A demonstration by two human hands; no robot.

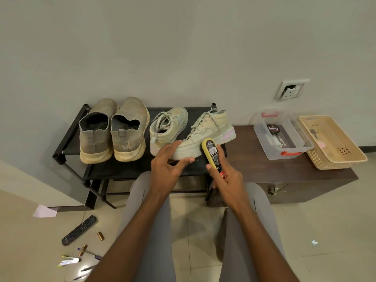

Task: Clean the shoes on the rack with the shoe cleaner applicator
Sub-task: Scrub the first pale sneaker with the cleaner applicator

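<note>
A plain pale wall backs a low black metal-framed shoe rack [69, 135] and, beside it, a dark brown wooden bench [254, 167]. On the rack stand a pair of worn grey knit slip-on shoes [114, 135] and a pair of pale green lace-up high-top sneakers [195, 131].

The right hand [225, 178] has its grip closed round the yellow-and-black shoe cleaner applicator bottle [211, 153], whose far end meets the sole edge of the nearer sneaker, just ahead of the grip. The left hand [168, 165] is spread wide, fingertips resting on that sneaker's toe, just left of the applicator.

The step looks to be wiping the sneaker's side. To do it well, the left hand should pin the toe firmly so the shoe does not slide on the rack, while the right keeps the applicator tip flat against the sole and works in short, even strokes toward the heel, away from the laces.

Further right of the grip sit a clear plastic box with red handles [282, 137] and a beige perforated plastic basket [333, 141].
</note>
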